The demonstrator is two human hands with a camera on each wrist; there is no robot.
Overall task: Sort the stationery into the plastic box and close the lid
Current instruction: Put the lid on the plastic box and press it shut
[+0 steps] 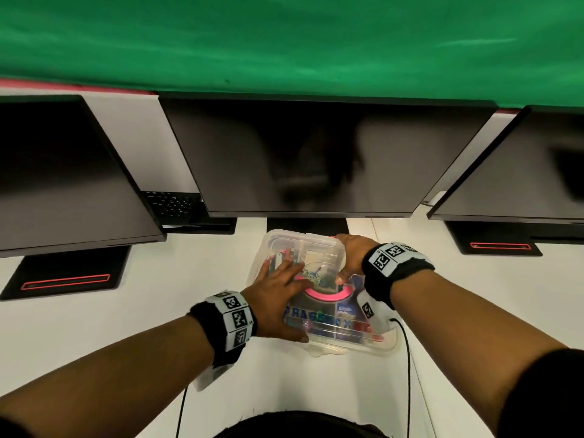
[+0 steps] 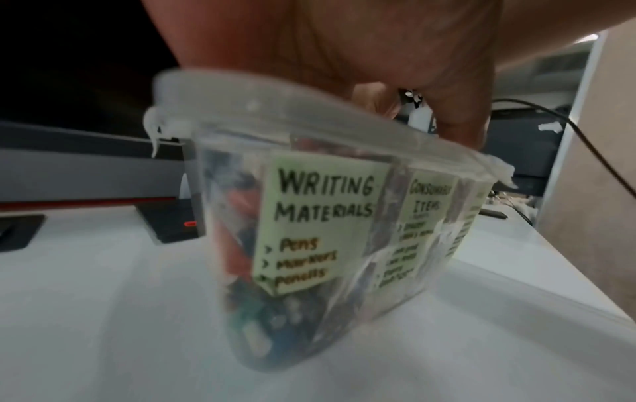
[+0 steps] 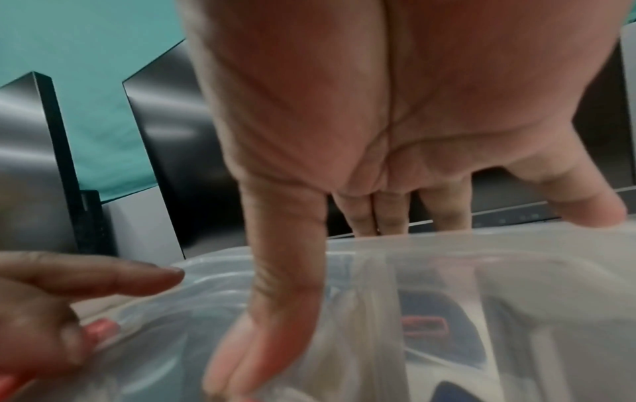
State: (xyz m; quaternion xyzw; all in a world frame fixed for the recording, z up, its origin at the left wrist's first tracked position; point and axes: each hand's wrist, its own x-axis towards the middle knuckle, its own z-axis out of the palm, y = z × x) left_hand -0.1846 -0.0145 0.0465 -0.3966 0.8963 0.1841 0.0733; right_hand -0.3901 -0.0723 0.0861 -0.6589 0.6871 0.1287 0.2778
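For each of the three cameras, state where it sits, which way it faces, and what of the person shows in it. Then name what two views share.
Head: worn on the head, facing forward and down at the plastic box below three monitors; both forearms, left hand and right hand lie flat on the lid.
Left wrist: low beside the box, facing its labelled wall; the palm shows above.
Right wrist: above the lid, facing the monitors; palm, fingers, and the left hand's fingertips.
Shared: all three show box and lid.

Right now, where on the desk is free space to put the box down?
Bare white desk lies left of the plastic box, before the left monitor's stand; another bare patch lies right of it, beyond the black cable. Behind the box, the monitor bases crowd it.
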